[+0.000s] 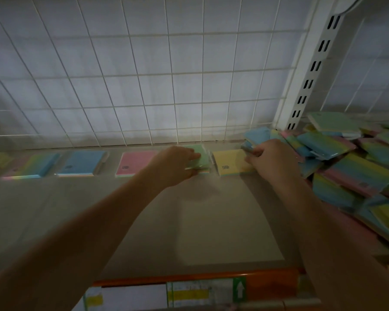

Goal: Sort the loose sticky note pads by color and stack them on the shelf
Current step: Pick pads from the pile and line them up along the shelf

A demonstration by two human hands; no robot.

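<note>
Along the back of the shelf (144, 221), a multicoloured pad (29, 166), a blue-topped pad (81, 163) and a pink-topped pad (136, 162) lie in a row. The left hand (175, 164) grips the green-topped pad (199, 159). Beside it lies the yellow-topped pad (230, 163), where the right hand (272, 160) pinches a blurred pad edge (colour unclear). Loose pads (350, 158) are heaped at right.

A white wire grid panel (144, 75) is seen standing behind the display, with pale, blurred fabric-like sheeting (54, 52) showing through its squares. To the right of it, a white slotted upright post (310, 72) is set, its dark slots arranged in pairs. Along the bottom, an orange price rail (211, 277) is fitted, carrying a yellow-banded label (189, 294) and a green tag with a white arrow (239, 289).
</note>
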